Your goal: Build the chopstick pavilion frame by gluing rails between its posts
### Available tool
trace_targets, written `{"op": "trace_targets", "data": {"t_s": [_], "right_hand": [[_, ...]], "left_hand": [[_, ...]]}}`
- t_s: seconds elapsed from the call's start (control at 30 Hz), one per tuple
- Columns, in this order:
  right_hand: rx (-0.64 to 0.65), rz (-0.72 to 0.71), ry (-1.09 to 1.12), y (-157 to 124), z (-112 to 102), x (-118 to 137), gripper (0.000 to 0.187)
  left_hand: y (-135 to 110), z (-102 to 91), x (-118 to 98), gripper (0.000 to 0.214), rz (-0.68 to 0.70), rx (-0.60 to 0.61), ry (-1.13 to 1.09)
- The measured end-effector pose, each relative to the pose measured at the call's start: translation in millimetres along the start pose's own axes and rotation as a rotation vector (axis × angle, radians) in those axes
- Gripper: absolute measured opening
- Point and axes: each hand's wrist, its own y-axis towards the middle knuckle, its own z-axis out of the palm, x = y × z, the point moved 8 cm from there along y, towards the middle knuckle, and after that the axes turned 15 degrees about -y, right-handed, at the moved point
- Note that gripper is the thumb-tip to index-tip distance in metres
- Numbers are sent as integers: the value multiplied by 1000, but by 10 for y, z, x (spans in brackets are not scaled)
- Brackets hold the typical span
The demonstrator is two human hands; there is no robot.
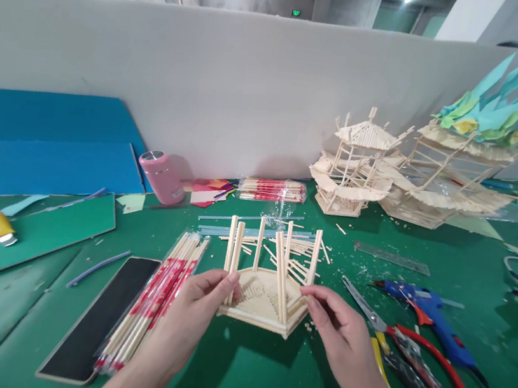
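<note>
A hexagonal chopstick base with several upright posts is held a little above the green table, its floor covered in short laid sticks. My left hand grips its left side, thumb against a front-left post. On the opposite side, the closed fingertips of my right hand pinch the rim near the right corner; whether they also hold a small stick I cannot make out. One front post leans inward, while the others stand roughly upright. Cut stick pieces lie scattered behind the base.
Packed chopsticks and a black phone lie to the left. On the right are scissors and a blue glue gun. A pink bottle, a stick pavilion and a larger stick model stand at the back.
</note>
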Motion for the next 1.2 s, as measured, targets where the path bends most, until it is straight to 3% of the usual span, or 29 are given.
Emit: {"op": "trace_targets", "data": {"t_s": [0.87, 1.2], "right_hand": [[14, -26, -43, -65, -13, -2, 25], [-3, -20, -92, -167, -43, -133, 18]], "left_hand": [[-33, 0, -8, 34, 13, -11, -40], [-62, -210, 102, 31, 156, -15, 88]]}}
